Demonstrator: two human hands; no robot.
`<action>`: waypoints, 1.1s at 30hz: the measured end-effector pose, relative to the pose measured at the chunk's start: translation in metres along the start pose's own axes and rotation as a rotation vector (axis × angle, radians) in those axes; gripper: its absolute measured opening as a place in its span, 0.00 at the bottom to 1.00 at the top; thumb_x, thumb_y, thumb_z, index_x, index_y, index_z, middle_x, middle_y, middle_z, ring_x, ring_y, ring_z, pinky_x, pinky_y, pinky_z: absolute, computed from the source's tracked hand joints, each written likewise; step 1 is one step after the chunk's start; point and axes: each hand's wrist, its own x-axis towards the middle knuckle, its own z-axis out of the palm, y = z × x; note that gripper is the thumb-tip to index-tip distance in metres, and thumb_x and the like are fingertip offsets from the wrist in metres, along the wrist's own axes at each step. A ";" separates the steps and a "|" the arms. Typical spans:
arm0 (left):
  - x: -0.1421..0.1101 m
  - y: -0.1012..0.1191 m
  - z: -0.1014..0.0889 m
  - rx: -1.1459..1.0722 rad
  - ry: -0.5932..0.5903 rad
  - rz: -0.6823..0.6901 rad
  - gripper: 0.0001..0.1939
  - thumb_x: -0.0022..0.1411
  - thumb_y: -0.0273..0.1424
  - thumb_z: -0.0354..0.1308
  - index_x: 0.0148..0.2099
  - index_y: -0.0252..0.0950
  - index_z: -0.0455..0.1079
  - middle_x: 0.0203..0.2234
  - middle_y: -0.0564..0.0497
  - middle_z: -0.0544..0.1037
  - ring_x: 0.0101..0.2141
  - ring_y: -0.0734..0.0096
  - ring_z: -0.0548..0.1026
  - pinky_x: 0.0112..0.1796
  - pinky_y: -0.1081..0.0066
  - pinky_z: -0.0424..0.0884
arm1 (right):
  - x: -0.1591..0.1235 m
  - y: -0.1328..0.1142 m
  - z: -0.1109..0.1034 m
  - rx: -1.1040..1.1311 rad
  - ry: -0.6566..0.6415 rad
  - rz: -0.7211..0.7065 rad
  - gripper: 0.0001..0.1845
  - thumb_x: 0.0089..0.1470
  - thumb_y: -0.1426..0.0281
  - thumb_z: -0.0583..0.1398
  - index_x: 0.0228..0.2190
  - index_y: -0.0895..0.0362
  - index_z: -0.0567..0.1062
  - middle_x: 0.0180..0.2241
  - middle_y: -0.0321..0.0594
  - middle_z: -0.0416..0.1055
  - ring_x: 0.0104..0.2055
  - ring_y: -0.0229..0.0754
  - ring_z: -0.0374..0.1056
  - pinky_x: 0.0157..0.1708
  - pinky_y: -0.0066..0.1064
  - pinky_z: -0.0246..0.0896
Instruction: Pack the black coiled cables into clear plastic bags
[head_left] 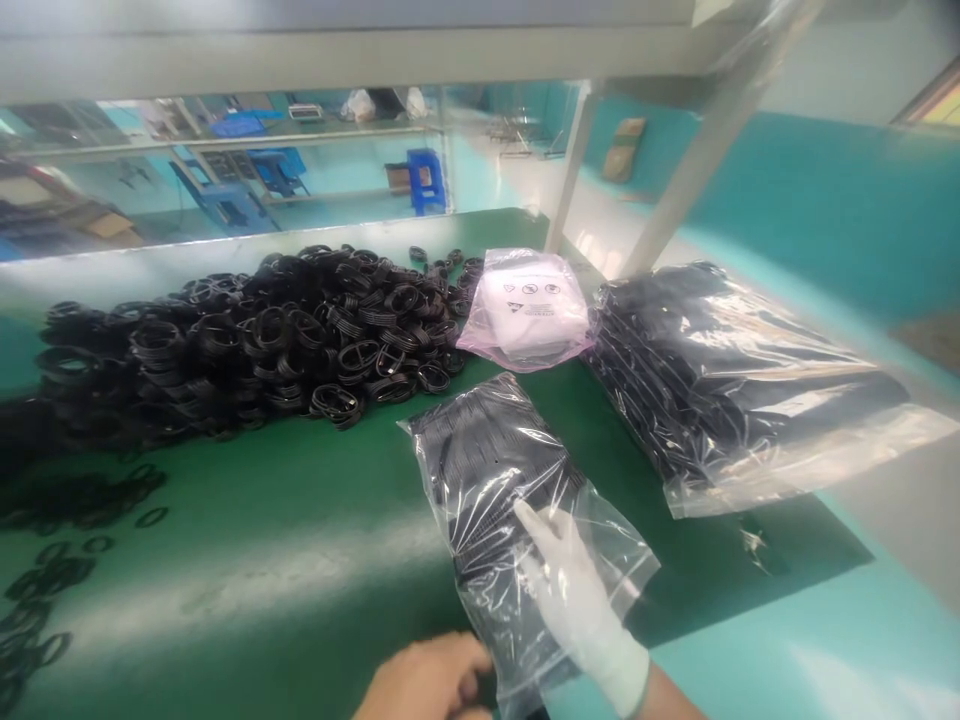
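A clear plastic bag [495, 480] packed with rows of coiled black cables lies slanted on the green table mat, its loose film spreading toward me. My right hand [566, 580], in a white glove, rests on top of the bag with its fingers stretched out over the film. At the bottom, my bare left hand [431, 680] is slightly blurred, fingers curled in beside the bag's near left edge. What those fingers grip, if anything, is hidden. A long heap of coiled black cables [300, 340] covers the back left of the table.
A pinkish bag with a white printed packet [532, 305] sits behind the cable bag. To the right lies a larger clear bag of black items [720, 370]. Small black rings [52, 580] are scattered at left. Metal posts [682, 180] and an overhead shelf [337, 60] frame the table.
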 end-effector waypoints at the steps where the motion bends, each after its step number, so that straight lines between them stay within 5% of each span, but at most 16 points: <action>1: 0.006 0.008 -0.017 -0.010 0.113 -0.117 0.10 0.55 0.29 0.47 0.36 0.44 0.67 0.26 0.57 0.74 0.26 0.75 0.69 0.25 0.76 0.59 | -0.003 0.003 0.004 0.005 0.065 -0.029 0.26 0.54 0.69 0.50 0.55 0.51 0.56 0.48 0.43 0.61 0.50 0.45 0.60 0.48 0.41 0.60; 3: 0.029 0.024 -0.042 0.020 0.298 -0.230 0.12 0.60 0.32 0.42 0.32 0.41 0.66 0.25 0.56 0.72 0.26 0.75 0.68 0.26 0.75 0.59 | -0.010 0.006 0.012 0.005 0.209 -0.061 0.22 0.54 0.67 0.52 0.51 0.54 0.61 0.47 0.45 0.64 0.49 0.46 0.61 0.48 0.42 0.61; 5: 0.062 0.033 -0.052 0.105 0.445 -0.205 0.10 0.60 0.32 0.43 0.32 0.41 0.66 0.28 0.55 0.72 0.31 0.74 0.68 0.30 0.74 0.60 | -0.015 0.005 0.019 -0.018 0.312 -0.046 0.17 0.54 0.67 0.52 0.46 0.55 0.65 0.43 0.45 0.67 0.47 0.46 0.63 0.46 0.42 0.62; 9: 0.115 0.032 -0.035 0.221 0.593 -0.185 0.07 0.58 0.33 0.47 0.36 0.41 0.66 0.31 0.54 0.73 0.36 0.69 0.67 0.36 0.70 0.61 | -0.015 -0.001 0.023 -0.063 0.344 -0.038 0.16 0.54 0.70 0.51 0.45 0.54 0.67 0.42 0.44 0.69 0.44 0.45 0.66 0.42 0.39 0.66; 12: 0.125 0.023 -0.022 0.153 0.644 -0.189 0.09 0.58 0.35 0.48 0.39 0.42 0.67 0.32 0.55 0.73 0.36 0.70 0.68 0.37 0.69 0.63 | -0.012 -0.004 0.024 -0.015 0.279 -0.053 0.16 0.54 0.73 0.51 0.45 0.53 0.68 0.42 0.42 0.70 0.44 0.43 0.67 0.42 0.37 0.66; 16: 0.125 0.017 -0.022 0.086 0.653 -0.185 0.10 0.58 0.36 0.49 0.39 0.43 0.69 0.32 0.55 0.73 0.36 0.70 0.69 0.38 0.68 0.65 | -0.010 -0.003 0.026 0.084 0.259 -0.023 0.16 0.53 0.75 0.52 0.43 0.53 0.69 0.43 0.39 0.70 0.45 0.41 0.67 0.44 0.35 0.66; 23: 0.127 0.015 -0.028 0.068 0.613 -0.129 0.11 0.58 0.35 0.48 0.40 0.43 0.70 0.34 0.55 0.74 0.36 0.71 0.69 0.39 0.67 0.65 | -0.010 0.002 0.032 0.127 0.415 -0.094 0.14 0.52 0.73 0.55 0.42 0.53 0.69 0.38 0.38 0.73 0.41 0.40 0.69 0.42 0.33 0.67; 33: 0.131 0.020 -0.034 0.123 0.497 -0.151 0.13 0.54 0.37 0.54 0.43 0.46 0.67 0.33 0.56 0.71 0.36 0.70 0.67 0.38 0.67 0.64 | -0.010 -0.014 0.029 0.169 0.369 0.041 0.12 0.52 0.73 0.53 0.40 0.54 0.70 0.39 0.40 0.72 0.41 0.40 0.68 0.41 0.33 0.66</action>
